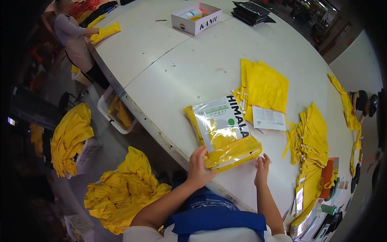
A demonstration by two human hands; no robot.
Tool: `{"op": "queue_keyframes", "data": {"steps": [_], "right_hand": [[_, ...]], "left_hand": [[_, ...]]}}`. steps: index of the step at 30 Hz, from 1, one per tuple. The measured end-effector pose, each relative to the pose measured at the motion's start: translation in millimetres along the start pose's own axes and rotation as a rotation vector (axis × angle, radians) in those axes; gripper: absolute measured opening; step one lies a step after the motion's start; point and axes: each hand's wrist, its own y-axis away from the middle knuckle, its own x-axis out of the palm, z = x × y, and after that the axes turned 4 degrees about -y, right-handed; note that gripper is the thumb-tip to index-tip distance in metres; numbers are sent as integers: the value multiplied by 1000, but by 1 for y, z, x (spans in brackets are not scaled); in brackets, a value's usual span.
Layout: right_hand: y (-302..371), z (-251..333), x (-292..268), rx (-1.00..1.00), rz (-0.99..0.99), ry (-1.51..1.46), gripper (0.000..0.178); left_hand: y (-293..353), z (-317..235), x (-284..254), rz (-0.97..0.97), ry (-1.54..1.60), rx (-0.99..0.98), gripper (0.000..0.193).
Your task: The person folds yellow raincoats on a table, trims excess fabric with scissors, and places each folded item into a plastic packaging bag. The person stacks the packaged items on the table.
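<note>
Grasping the near left corner of a clear plastic bag (pixel 225 135) packed with folded yellow fabric (pixel 195 124) and a printed white-and-grey insert (pixel 217 113) between thumb and fingers of the left grip (pixel 198 169). Holding the right grip (pixel 262 168) released, half curled and pointing up, just beside the bag's near right corner; cannot tell touching from just apart there. Resting the bag on a broad white surface (pixel 173 80), close to its near edge, with wrinkled, shiny clear film across the near end. Wearing a blue apron (pixel 217 222) over a white top (pixel 139 234). Facing, just beyond the bag to the right, a stack of folded yellow fabric pieces (pixel 266 86) with a white printed leaflet (pixel 269 117) at its near end. Having, farther right, a fanned row of yellow fabric pieces (pixel 314 135) near an orange-red box (pixel 328 179). Seeing, at the far side of the surface, an open white cardboard box (pixel 206 29) near a pile of flat black plastic packets (pixel 250 14). Standing beside a crumpled heap of yellow fabric (pixel 123 191), low on the left.
</note>
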Motion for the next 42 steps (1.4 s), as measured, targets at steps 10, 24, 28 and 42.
{"op": "queue_keyframes", "data": {"steps": [10,24,28,42], "right_hand": [[-20,42,31,222,353,-166,18],[34,236,12,-700,792,521,65],[-21,94,34,-424,800,655,52],[-6,76,31,98,641,442,46]], "left_hand": [[-35,-25,29,239,-667,315,62],[-21,-101,-68,972,1439,-125,82],[-18,-13,12,738,839,-383,47],[-27,-28,33,643,463,-317,57]]}}
